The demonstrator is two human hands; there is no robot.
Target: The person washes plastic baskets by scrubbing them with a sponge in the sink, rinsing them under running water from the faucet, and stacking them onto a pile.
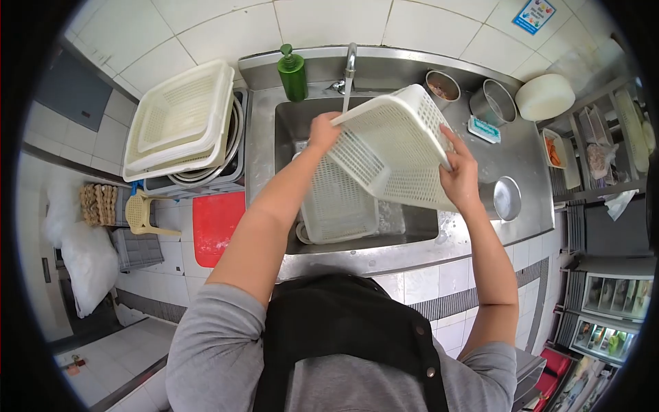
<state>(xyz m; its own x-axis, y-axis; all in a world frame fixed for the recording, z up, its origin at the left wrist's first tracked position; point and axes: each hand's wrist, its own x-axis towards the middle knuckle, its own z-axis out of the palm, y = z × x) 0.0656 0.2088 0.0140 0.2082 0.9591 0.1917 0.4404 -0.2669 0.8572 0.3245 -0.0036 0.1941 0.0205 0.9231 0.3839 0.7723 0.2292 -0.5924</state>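
Between my two hands a white plastic basket (405, 161) is held tilted over the sink (405, 233). My left hand (324, 132) is closed on its left rim, close to the running tap (351, 65). On the opposite rim, my right hand (460, 168) grips with the thumb inside and fingers outside. Water from the tap falls behind or onto the basket's upper edge; the exact spot is hidden. A second white basket (340, 213) lies in the sink below, partly covered by the held one.
Stacked white baskets (180, 110) stand left of the sink. A green pump bottle (293, 74) is behind it. On the right counter are metal pots (493, 101), a brush (484, 129), a metal container (506, 199) and a white round tub (546, 97). A red board (216, 226) stands at lower left.
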